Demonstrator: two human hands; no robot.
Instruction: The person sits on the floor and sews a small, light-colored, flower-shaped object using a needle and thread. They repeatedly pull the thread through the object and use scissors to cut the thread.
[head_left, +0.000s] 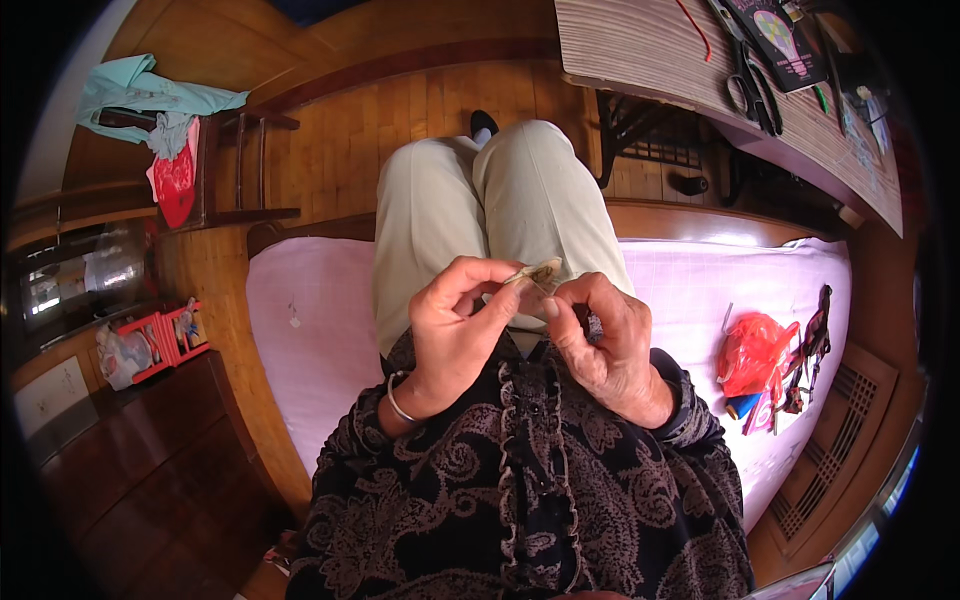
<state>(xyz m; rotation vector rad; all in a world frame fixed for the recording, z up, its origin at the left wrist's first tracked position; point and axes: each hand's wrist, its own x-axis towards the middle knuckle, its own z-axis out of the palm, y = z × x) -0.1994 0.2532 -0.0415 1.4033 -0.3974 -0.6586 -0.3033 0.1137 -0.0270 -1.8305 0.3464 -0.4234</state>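
Above my lap, my left hand (461, 322) pinches a small pale piece of fabric (546, 271) with dark marks between thumb and fingers. A bangle sits on that wrist. Close by on the right, my right hand (604, 330) has its thumb and forefinger pressed together at the fabric's lower edge, near a thin thread-like strand. Whether it grips the strand, a needle or the fabric is too small to tell. Pale trousers (517, 195) lie beneath both hands.
I sit on a bed with a pink sheet (315, 300). At right lie a red plastic bag (754, 356) and a blue thread spool (742, 405). Black-handled scissors (752, 90) rest on the wooden table (645, 52) at upper right. A chair (240, 161) holding clothes stands at upper left.
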